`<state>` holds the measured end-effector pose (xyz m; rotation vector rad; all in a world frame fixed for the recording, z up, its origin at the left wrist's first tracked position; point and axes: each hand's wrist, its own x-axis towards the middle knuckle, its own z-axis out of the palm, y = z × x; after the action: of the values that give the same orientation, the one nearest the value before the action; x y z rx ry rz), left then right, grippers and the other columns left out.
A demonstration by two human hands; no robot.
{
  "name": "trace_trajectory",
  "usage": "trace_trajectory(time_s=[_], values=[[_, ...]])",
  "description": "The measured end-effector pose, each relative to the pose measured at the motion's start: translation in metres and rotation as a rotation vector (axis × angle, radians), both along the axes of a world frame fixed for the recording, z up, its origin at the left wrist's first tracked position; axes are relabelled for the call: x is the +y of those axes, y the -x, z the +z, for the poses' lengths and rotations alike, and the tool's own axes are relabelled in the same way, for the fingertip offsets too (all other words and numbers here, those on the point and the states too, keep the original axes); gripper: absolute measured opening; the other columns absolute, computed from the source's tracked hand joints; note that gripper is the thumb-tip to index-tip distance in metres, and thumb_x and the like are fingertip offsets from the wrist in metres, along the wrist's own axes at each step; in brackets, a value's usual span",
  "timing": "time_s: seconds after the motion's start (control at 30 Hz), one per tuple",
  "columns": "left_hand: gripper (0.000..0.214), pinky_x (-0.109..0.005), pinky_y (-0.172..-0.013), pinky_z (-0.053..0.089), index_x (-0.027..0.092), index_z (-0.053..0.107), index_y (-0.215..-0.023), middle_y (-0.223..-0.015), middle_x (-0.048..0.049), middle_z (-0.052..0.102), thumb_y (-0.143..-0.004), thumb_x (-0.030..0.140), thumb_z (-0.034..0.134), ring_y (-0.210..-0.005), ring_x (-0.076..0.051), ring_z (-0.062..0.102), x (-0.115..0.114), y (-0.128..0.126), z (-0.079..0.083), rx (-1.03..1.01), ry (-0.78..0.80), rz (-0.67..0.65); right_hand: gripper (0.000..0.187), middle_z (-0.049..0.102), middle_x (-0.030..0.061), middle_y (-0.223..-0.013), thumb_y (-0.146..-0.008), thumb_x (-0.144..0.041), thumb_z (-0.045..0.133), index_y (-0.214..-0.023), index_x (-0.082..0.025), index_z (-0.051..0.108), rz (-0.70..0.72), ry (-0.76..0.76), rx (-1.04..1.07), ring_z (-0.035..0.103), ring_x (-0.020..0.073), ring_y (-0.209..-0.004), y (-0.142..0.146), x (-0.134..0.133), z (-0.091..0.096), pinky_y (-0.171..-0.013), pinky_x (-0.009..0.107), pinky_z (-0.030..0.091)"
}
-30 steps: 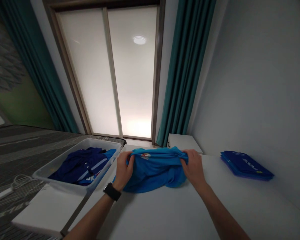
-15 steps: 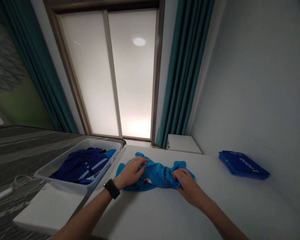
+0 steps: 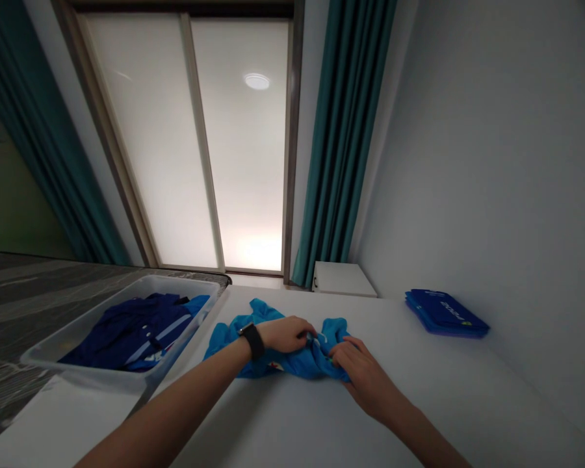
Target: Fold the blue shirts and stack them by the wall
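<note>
A crumpled bright blue garment, which looks like a shirt with a small red and white print, lies across the white table. My left hand, with a dark watch on its wrist, reaches over the cloth; its fingers are closed on a fold near the garment's right part. At the right end, my right hand has its curled fingers gripping the bunched fabric. Both fingertips are partly hidden in the folds, and the two hands are close together.
On the left, a clear plastic bin holds dark blue and bright blue clothes. A stack of folded blue garments sits at the table's right, near the wall. Beyond the far edge stands a white cabinet; a bed is at the left.
My left hand has moved right across the garment and closed on a fold close to my right hand. The right hand stays at the right end. The view has turned slightly right.
</note>
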<state>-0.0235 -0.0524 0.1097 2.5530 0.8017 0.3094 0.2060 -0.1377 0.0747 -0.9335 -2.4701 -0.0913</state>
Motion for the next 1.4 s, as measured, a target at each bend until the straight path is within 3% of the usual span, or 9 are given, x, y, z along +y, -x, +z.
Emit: trace_trajectory(time_s=[0.23, 0.33, 0.47, 0.67, 0.93, 1.03, 1.17, 1.27, 1.4], values=[[0.032, -0.031, -0.083, 0.05, 0.021, 0.07, -0.102, -0.096, -0.0059, 0.067, -0.076, 0.013, 0.054, -0.083, -0.021, 0.065, -0.012, 0.015, 0.006, -0.054, -0.045, 0.025, 0.021, 0.065, 0.0001, -0.091, -0.075, -0.014, 0.067, -0.089, -0.024, 0.055, -0.005, 0.319, -0.076, 0.06, 0.0227, -0.089, 0.01, -0.018, 0.013, -0.091, 0.043, 0.045], [0.028, -0.032, -0.084, 0.049, 0.02, 0.067, -0.102, -0.098, -0.0058, 0.064, -0.081, 0.013, 0.05, -0.087, -0.02, 0.062, -0.019, 0.02, 0.013, -0.187, -0.054, 0.064, 0.004, 0.067, -0.0018, -0.088, -0.088, -0.026, 0.061, -0.092, -0.026, 0.06, 0.036, 0.481, -0.012, 0.062, 0.0199, -0.087, 0.013, -0.011, 0.023, -0.083, 0.034, 0.048], [0.015, -0.031, -0.083, 0.049, 0.018, 0.063, -0.095, -0.095, -0.0046, 0.066, -0.087, 0.018, 0.05, -0.087, -0.018, 0.061, -0.023, 0.025, 0.015, -0.42, 0.054, 0.16, 0.025, 0.068, 0.0034, -0.102, -0.098, -0.019, 0.037, -0.111, -0.024, 0.059, -0.079, 0.264, 0.138, 0.062, 0.0195, -0.092, 0.017, 0.022, 0.024, -0.084, 0.034, 0.048], [0.012, -0.028, -0.075, 0.048, 0.017, 0.062, -0.082, -0.082, -0.0024, 0.064, -0.086, 0.025, 0.056, -0.08, -0.016, 0.058, -0.028, 0.031, 0.016, -0.615, 0.286, 0.218, 0.037, 0.065, 0.007, -0.109, -0.093, -0.011, 0.039, -0.124, -0.023, 0.054, 0.007, -0.016, 0.118, 0.06, 0.0207, -0.091, 0.035, 0.049, 0.017, -0.086, 0.037, 0.049], [0.013, -0.029, -0.077, 0.048, 0.017, 0.061, -0.086, -0.085, -0.003, 0.065, -0.085, 0.023, 0.05, -0.082, -0.017, 0.06, -0.034, 0.035, 0.015, -0.771, 0.399, 0.317, 0.022, 0.061, 0.0053, -0.087, -0.097, -0.019, 0.038, -0.095, -0.022, 0.06, 0.067, -0.033, 0.189, 0.057, 0.0203, -0.082, 0.055, 0.043, 0.036, -0.075, 0.032, 0.047], [0.015, -0.03, -0.077, 0.048, 0.018, 0.059, -0.096, -0.091, -0.0042, 0.065, -0.087, 0.024, 0.049, -0.084, -0.018, 0.061, -0.04, 0.03, 0.007, -0.695, 0.176, 0.415, 0.02, 0.064, 0.0027, -0.084, -0.097, -0.022, 0.037, -0.097, -0.023, 0.056, -0.017, 0.113, 0.314, 0.06, 0.0191, -0.077, 0.053, 0.045, 0.043, -0.072, 0.031, 0.046], [0.021, -0.029, -0.063, 0.043, 0.02, 0.058, -0.106, -0.07, 0.0002, 0.059, -0.09, 0.026, 0.046, -0.063, -0.018, 0.057, -0.058, 0.032, -0.004, -0.358, -0.169, 0.523, 0.014, 0.057, -0.0049, -0.061, -0.095, -0.03, 0.038, -0.095, -0.024, 0.051, -0.175, 0.286, 0.484, 0.056, 0.0173, -0.056, 0.046, 0.048, 0.053, -0.059, 0.027, 0.04], [0.034, -0.029, -0.056, 0.04, 0.021, 0.054, -0.122, -0.061, 0.0015, 0.058, -0.09, 0.031, 0.05, -0.056, -0.022, 0.059, -0.069, 0.046, -0.014, -0.097, -0.131, 0.501, 0.015, 0.059, -0.0041, -0.06, -0.092, -0.033, 0.04, -0.092, -0.024, 0.051, -0.222, 0.281, 0.508, 0.056, 0.0178, -0.054, 0.04, 0.046, 0.06, -0.057, 0.028, 0.038], [0.049, -0.034, -0.063, 0.046, 0.02, 0.052, -0.132, -0.079, -0.0079, 0.069, -0.085, 0.033, 0.055, -0.073, -0.031, 0.069, -0.066, 0.07, -0.029, 0.127, -0.097, 0.531, 0.015, 0.064, -0.002, -0.064, -0.091, -0.035, 0.04, -0.092, -0.024, 0.051, -0.234, 0.271, 0.499, 0.057, 0.0186, -0.058, 0.038, 0.038, 0.064, -0.057, 0.028, 0.037]])
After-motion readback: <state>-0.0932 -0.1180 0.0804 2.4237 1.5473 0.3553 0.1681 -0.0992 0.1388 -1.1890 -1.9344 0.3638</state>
